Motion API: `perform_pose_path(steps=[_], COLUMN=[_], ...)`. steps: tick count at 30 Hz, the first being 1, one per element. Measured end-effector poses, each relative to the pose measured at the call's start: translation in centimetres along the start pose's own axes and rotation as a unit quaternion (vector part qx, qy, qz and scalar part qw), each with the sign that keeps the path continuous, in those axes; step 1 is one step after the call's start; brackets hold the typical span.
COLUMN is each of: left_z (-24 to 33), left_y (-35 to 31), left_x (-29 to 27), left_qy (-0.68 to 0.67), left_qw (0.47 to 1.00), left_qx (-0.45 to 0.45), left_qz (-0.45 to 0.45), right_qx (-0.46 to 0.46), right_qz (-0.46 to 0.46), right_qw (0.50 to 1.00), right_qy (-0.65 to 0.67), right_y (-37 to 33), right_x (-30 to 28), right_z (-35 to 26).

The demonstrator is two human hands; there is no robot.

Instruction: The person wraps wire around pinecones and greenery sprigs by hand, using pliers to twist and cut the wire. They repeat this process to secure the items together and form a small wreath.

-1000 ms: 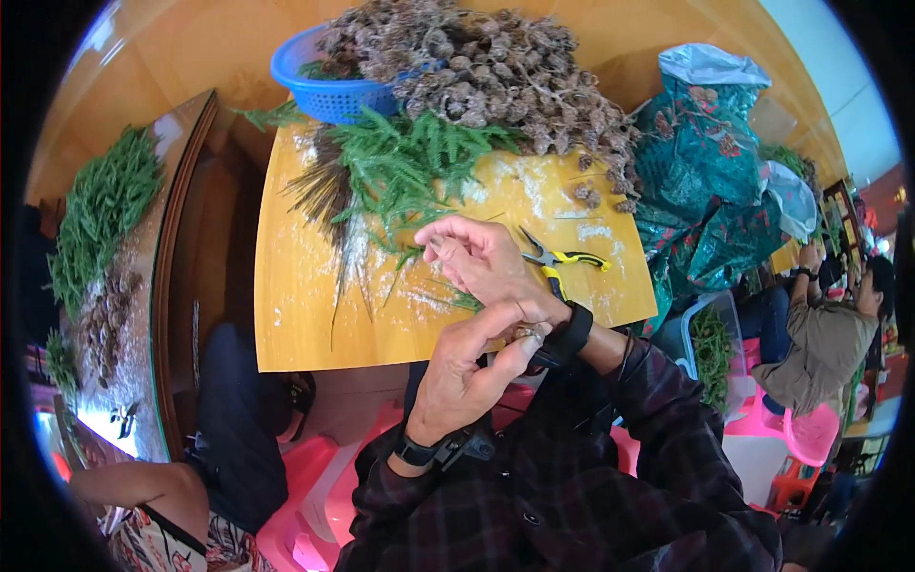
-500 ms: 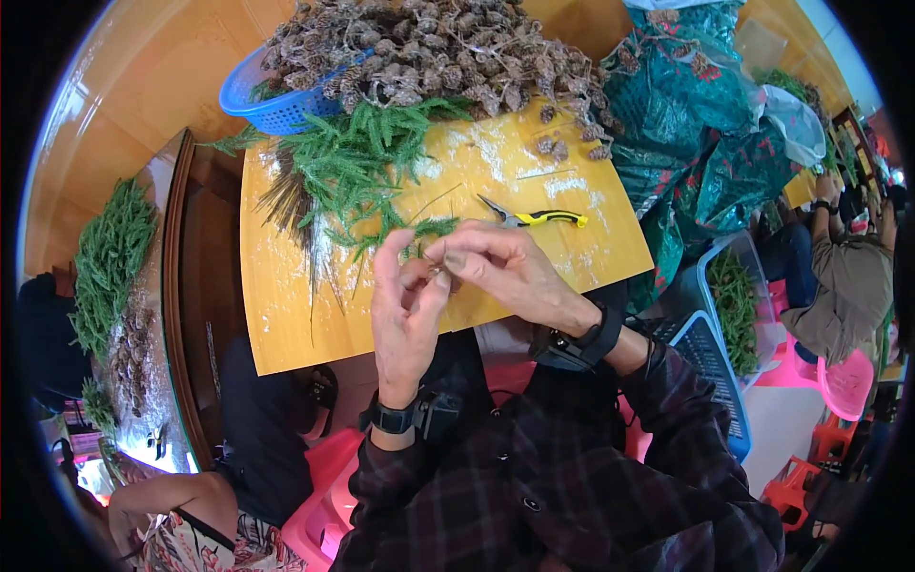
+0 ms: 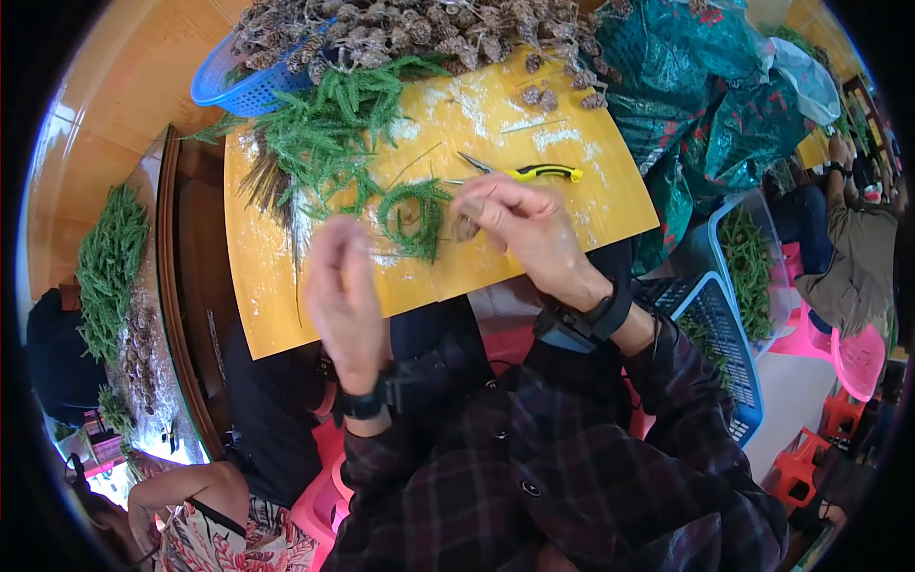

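My right hand (image 3: 529, 224) is closed in a pinch above the yellow board (image 3: 496, 272). A small brownish thing shows at its fingertips, too hidden to name. My left hand (image 3: 348, 296) is raised over the board's near edge, apart from the right, its fingers smeared by motion. Between the hands, a curled green artificial pine sprig (image 3: 419, 224) lies on the board. Yellow-and-black pliers (image 3: 548, 173) rest just beyond my right hand, jaws partly covered. More green sprigs (image 3: 329, 124) are heaped at the left, with thin brown stems (image 3: 267, 191) beside them.
A pile of pine cones (image 3: 410, 33) spreads along the far edge, beside a blue basket (image 3: 253, 91). Green plastic bags (image 3: 696, 124) stand far right. Blue crates (image 3: 729, 367) with greenery are at my right. Another person (image 3: 214, 505) sits at lower left.
My hands have come apart, the left moving down and left, the right staying over the board. The curled sprig between them is now uncovered. The whole view has shifted slightly.
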State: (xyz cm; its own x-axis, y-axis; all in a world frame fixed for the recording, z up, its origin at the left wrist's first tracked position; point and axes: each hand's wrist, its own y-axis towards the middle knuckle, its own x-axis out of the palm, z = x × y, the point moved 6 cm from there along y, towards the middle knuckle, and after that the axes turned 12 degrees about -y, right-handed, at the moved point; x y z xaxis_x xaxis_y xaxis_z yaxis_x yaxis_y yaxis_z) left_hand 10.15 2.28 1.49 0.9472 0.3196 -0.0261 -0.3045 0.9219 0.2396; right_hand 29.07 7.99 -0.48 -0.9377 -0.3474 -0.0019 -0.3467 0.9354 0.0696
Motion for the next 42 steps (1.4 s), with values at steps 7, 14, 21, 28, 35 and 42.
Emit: perform_pose_path(steps=[7, 14, 21, 28, 35, 42], left_z=[-1.1, -3.4, -2.9, -2.9, -3.0, -2.5], left_y=[1.7, 2.4, 3.1, 3.3, 3.0, 2.7], left_x=[0.5, -0.5, -0.9, 0.0, 1.5, 2.3], left_qy=[0.339, 0.049, -0.086, -0.092, -0.197, -0.334], left_qw=[0.929, 0.994, 0.992, 0.994, 0.978, 0.935], left_qx=[0.146, 0.058, 0.01, 0.02, -0.067, -0.119], left_qz=[-0.033, 0.073, 0.089, 0.052, -0.001, -0.028], right_qx=[0.099, 0.061, 0.055, 0.112, 0.131, 0.1], right_qz=[0.058, 0.026, -0.053, -0.124, -0.106, -0.083], right_qw=[0.993, 0.997, 0.995, 0.98, 0.961, 0.927], right_qy=[0.035, 0.048, 0.062, 0.11, 0.221, 0.351], right_y=[0.2, 0.1, -0.1, -0.5, -0.7, -0.5], right_x=[-1.1, -0.9, 0.1, 0.8, 0.4, 0.1], right_z=[1.8, 1.6, 1.4, 2.2, 2.6, 2.5])
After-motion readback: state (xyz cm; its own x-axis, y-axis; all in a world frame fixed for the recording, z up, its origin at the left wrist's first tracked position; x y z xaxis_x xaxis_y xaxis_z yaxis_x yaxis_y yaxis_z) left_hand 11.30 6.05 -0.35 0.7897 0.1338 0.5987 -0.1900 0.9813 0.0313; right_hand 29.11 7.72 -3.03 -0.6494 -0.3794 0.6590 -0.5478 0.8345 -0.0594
